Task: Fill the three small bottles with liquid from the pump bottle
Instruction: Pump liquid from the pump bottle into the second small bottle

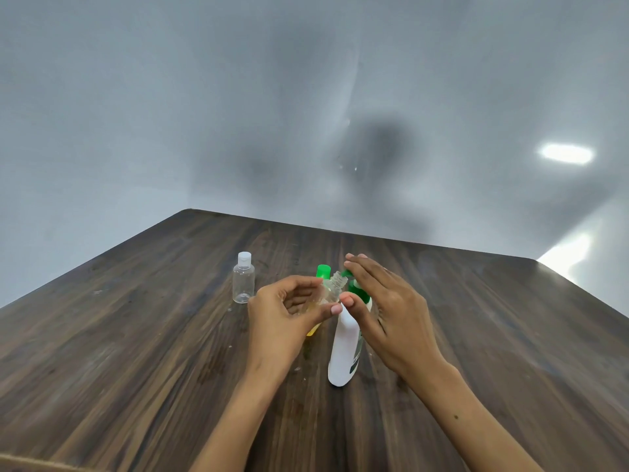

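My left hand [286, 311] gripped a small clear plastic bottle [332, 289], uncapped, its long axis tilted so the threaded neck pointed up and rightward at the green pump head [355, 287]. My right hand [384, 301] lay flat, fingers straight, atop that pump on the tall white pump bottle [343, 349] standing upright beneath it. Left of my left hand stood a capped clear small bottle [243, 282]; behind it, a green-capped bottle [323, 271] on the dark wooden table [136, 352].
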A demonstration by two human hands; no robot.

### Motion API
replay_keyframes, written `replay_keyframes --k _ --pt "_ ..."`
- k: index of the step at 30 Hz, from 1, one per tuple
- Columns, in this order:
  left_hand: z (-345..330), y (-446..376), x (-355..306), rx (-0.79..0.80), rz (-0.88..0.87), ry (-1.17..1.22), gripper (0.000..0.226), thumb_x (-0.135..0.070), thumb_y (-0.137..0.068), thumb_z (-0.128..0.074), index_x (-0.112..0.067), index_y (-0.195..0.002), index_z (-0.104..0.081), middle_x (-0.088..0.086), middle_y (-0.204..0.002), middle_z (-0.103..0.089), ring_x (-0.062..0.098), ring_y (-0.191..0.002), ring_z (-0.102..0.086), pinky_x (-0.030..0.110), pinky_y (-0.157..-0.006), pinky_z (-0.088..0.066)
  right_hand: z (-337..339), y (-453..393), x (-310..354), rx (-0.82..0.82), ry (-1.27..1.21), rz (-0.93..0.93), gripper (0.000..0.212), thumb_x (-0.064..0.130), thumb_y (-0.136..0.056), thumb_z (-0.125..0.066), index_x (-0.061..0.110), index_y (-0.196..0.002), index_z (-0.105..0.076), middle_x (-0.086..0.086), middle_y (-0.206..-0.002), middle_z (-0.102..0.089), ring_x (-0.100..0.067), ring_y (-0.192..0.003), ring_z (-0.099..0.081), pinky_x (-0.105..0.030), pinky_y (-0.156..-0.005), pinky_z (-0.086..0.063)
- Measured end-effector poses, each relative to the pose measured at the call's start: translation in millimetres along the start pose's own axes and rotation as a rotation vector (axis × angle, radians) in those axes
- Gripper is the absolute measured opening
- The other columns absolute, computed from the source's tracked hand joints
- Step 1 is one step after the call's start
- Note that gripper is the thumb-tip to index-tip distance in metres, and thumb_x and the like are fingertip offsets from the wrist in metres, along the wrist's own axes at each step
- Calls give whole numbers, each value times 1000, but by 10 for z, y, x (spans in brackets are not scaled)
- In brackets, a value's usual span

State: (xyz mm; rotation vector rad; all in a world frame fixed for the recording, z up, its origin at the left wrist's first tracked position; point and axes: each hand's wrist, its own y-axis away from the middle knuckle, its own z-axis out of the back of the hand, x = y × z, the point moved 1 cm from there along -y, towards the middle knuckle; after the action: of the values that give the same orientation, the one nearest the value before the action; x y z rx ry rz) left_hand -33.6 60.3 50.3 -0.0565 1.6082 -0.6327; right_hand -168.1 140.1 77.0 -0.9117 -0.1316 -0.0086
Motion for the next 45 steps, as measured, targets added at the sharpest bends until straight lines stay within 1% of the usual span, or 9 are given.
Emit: replay_keyframes --k 6,12,16,19,23,28,32,40,45 --pt "31 -22 46 -15 14 -6 41 -18 -58 -91 -21 -95 -75 -5 -88 -75 8 -85 -72 28 -81 -58 19 -26 -35 4 6 19 74 65 -94 -18 14 -126 -60 1 -132 -56 -7 -123 -44 -31 -99 -37" --pt "27 -4 6 -14 -5 -11 40 -27 -55 -88 -30 -91 -71 -10 -87 -74 2 -84 -71 15 -73 -55 -29 15 -12 -6 -14 -16 75 67 -92 -20 13 -123 -62 0 -129 -59 -13 -122 -50 -34 -95 -44" --pt "22 -5 11 -12 5 -8 40 -20 -58 -90 -26 -94 -73 -7 -89 -75 5 -86 -71 21 -78 -57 -4 -9 -47 6 -8 -2 75 67 -93 -18 14 -126 -59 1 -132 -56 -11 -123 -47 -32 -97 -40" --pt "13 2 -10 -6 -2 -9 39 -20 -58 -90 -28 -92 -72 -9 -89 -75 3 -85 -71 19 -77 -56 7 -5 -35 5 -33 -3 74 66 -93 -19 14 -126 -60 1 -132 -56 -13 -123 -50 -32 -96 -43" --pt "11 12 -37 -5 1 12 46 -37 -50 -84 -27 -93 -72 -9 -89 -74 3 -85 -71 17 -76 -56 -13 11 -10 -6 -33 -12 73 65 -93 -20 14 -123 -62 1 -129 -59 -14 -121 -52 -35 -93 -49" --pt "11 2 -36 -1 -2 -4 45 -33 -53 -87 -27 -95 -72 -11 -90 -74 1 -85 -70 17 -77 -56 19 -21 -39 12 -10 10 75 67 -93 -17 14 -127 -58 2 -135 -53 -11 -124 -47 -30 -97 -39" --pt "1 5 -35 7 2 11 52 -44 -47 -81 -26 -95 -73 -9 -89 -74 2 -85 -71 20 -78 -57 -3 -6 -15 12 5 6 75 67 -93 -19 14 -123 -62 0 -129 -59 -15 -120 -53 -32 -94 -43" --pt "22 -5 22 -10 18 2 42 -21 -57 -91 -21 -95 -75 -6 -89 -75 6 -86 -72 27 -82 -58 29 -48 -32 -27 52 40 72 63 -95 -19 13 -121 -64 0 -127 -60 -9 -118 -50 -31 -97 -37" --pt "38 5 -21 -18 -3 0 45 -37 -50 -85 -28 -93 -73 -9 -87 -75 1 -85 -70 21 -78 -57 -32 -9 -25 -12 60 11 74 66 -93 -19 14 -118 -66 -1 -122 -63 -18 -114 -58 -32 -92 -40"
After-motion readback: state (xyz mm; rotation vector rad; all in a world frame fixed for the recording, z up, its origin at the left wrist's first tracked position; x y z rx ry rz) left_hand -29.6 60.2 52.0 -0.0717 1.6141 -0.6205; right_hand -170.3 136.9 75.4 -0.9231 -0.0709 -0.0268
